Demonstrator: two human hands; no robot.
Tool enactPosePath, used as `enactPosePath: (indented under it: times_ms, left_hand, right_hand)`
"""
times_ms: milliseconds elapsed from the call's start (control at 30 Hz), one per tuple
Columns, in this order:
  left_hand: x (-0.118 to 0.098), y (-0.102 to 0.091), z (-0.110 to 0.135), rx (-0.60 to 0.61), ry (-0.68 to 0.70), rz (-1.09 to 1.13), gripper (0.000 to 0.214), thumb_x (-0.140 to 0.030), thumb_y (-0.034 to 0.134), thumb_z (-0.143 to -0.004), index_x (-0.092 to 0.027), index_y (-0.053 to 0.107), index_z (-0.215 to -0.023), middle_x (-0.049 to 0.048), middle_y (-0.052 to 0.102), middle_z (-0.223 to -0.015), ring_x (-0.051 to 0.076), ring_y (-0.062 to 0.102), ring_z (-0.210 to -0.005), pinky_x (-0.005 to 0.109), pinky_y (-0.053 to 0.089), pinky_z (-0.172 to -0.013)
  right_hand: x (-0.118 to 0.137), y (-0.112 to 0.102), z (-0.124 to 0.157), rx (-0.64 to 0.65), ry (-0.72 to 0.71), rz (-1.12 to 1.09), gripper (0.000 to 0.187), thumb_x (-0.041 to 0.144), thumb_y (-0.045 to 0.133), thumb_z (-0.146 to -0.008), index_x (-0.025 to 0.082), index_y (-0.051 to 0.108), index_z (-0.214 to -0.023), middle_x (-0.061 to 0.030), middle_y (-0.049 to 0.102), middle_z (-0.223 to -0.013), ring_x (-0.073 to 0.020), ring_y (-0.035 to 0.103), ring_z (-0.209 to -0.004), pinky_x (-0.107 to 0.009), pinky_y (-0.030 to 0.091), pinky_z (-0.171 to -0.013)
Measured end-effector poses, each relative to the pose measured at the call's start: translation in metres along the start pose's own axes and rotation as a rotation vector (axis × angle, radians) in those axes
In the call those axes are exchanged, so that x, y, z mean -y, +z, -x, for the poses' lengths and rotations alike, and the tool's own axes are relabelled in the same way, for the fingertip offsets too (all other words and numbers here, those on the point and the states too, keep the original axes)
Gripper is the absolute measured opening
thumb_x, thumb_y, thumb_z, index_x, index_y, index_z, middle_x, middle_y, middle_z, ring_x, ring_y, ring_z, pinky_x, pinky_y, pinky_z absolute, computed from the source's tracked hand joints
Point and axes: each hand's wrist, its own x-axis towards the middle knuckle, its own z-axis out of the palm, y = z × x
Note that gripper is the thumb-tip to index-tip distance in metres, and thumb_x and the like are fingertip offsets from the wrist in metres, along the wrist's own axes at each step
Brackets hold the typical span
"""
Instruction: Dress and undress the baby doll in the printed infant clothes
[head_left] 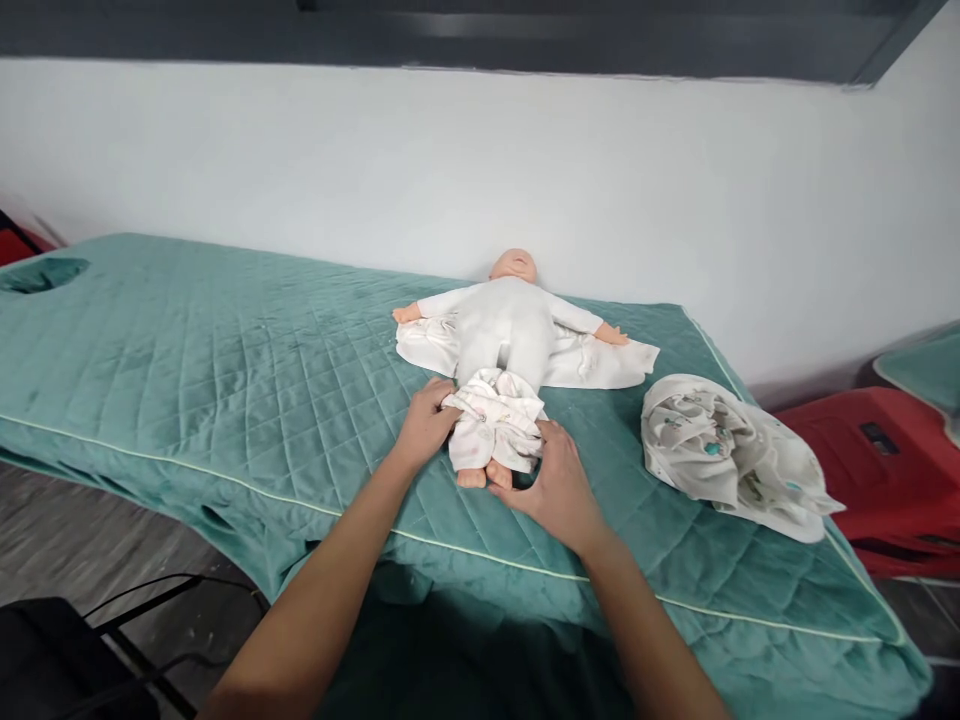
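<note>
One doll [502, 330] on its back on table [187, 350], long axis pointing away from person, head at wall, feet nearest. One trousers [495, 420] bunched over doll's legs. Left hand [427, 420] pinches trousers edge left of legs. Right hand [559, 480] cupped against trousers by feet, grip unclear. One cloth [600, 362] under doll, one bundle [720, 450] right of doll, apart

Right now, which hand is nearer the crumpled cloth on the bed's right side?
Right. The right hand sits at the doll's feet, left of the crumpled cloth, with bare cover between. The left hand is farther, across the doll's legs.
</note>
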Motion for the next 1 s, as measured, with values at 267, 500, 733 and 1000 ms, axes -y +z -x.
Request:
enactPosePath:
  times_ms: [267,500,733,1000]
  left_hand:
    - [-0.026,-0.017,0.056,0.215,0.018,-0.110,0.022,-0.042,0.061,-0.092,-0.021,0.059,-0.088,0.0046,0.061,-0.093,0.023,0.053,-0.098,0.036,0.045,-0.089]
    - [-0.037,-0.008,0.084,0.177,0.105,-0.327,0.064,-0.048,0.085,-0.072,-0.022,0.052,-0.121,0.0107,0.061,-0.119,0.031,0.056,-0.114,0.047,0.047,-0.100]
    - [-0.059,-0.020,0.088,0.175,-0.118,-0.211,0.021,-0.032,0.072,-0.081,-0.021,0.058,-0.094,0.0023,0.066,-0.091,0.021,0.062,-0.085,0.032,0.047,-0.073]
    - [-0.114,-0.062,0.086,0.474,-0.393,0.171,0.027,-0.039,0.072,-0.078,-0.020,0.057,-0.089,-0.0026,0.057,-0.080,0.015,0.053,-0.071,0.025,0.042,-0.062]
  right_hand:
    - [0.002,-0.003,0.000,0.008,0.140,-0.096,0.067,0.050,0.078,-0.074,0.021,0.048,-0.126,-0.0133,0.063,-0.119,-0.0348,0.060,-0.116,-0.054,0.049,-0.100]
    - [0.015,-0.019,0.001,0.107,0.327,-0.236,0.054,0.053,0.075,-0.077,0.022,0.052,-0.114,-0.0070,0.065,-0.110,-0.0266,0.062,-0.103,-0.040,0.051,-0.087]
    - [0.040,-0.053,0.005,0.168,0.320,-0.220,0.037,0.051,0.072,-0.082,0.022,0.054,-0.096,0.0005,0.061,-0.085,-0.0180,0.055,-0.075,-0.031,0.043,-0.069]
    - [0.063,-0.119,-0.014,0.549,0.349,-0.598,0.034,0.044,0.080,-0.076,0.021,0.060,-0.091,0.0037,0.058,-0.079,-0.0133,0.052,-0.069,-0.025,0.041,-0.060]
